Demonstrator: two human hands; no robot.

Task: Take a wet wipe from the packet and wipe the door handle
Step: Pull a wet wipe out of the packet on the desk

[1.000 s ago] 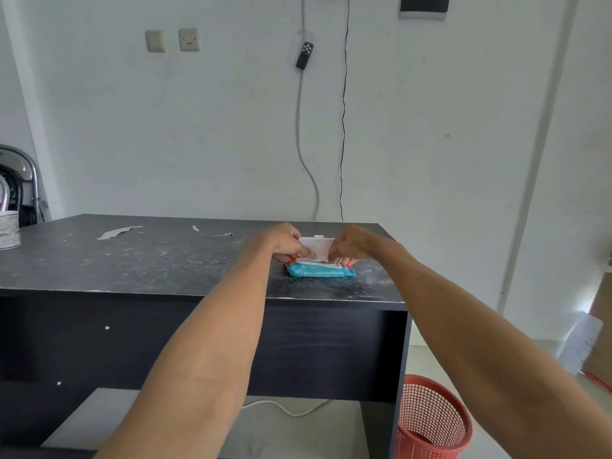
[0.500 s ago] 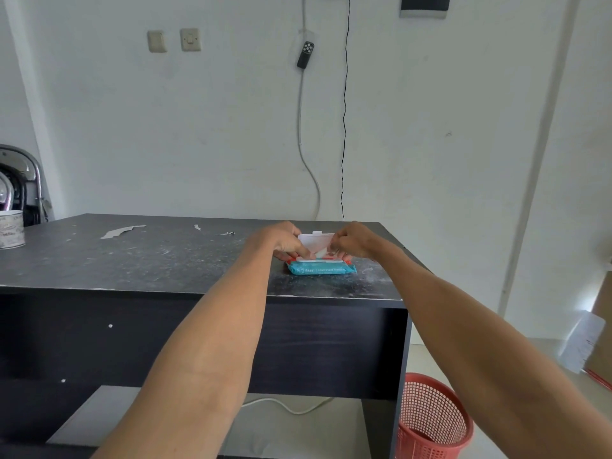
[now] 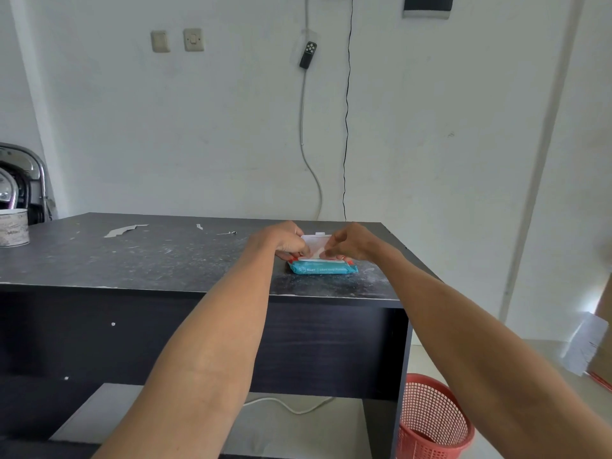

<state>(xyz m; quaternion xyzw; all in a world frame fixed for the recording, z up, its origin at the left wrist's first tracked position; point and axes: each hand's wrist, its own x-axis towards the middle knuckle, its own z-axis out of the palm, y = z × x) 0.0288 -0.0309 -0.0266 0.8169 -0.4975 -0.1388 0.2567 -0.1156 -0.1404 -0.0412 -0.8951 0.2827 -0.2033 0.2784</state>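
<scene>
A teal wet-wipe packet [image 3: 323, 269] lies flat on the dark desk [image 3: 139, 260], near its right front corner. Its white lid flap [image 3: 316, 240] stands lifted behind the opening. My left hand [image 3: 284, 241] rests on the packet's left end with curled fingers holding it down. My right hand [image 3: 347, 243] hovers over the opening, thumb and fingertips pinching a white wipe [image 3: 317, 252] that rises a little out of the packet. No door handle is in view.
A white tin cup [image 3: 13, 227] stands at the desk's far left, with scraps of peeled veneer [image 3: 124, 230] nearby. A red mesh bin [image 3: 430, 419] sits on the floor to the right of the desk. Cables and a small remote [image 3: 308, 54] hang on the wall.
My right hand has lifted slightly from the packet, drawing a bit of wipe up through the opening. My left hand stays on the packet. The view shifted slightly.
</scene>
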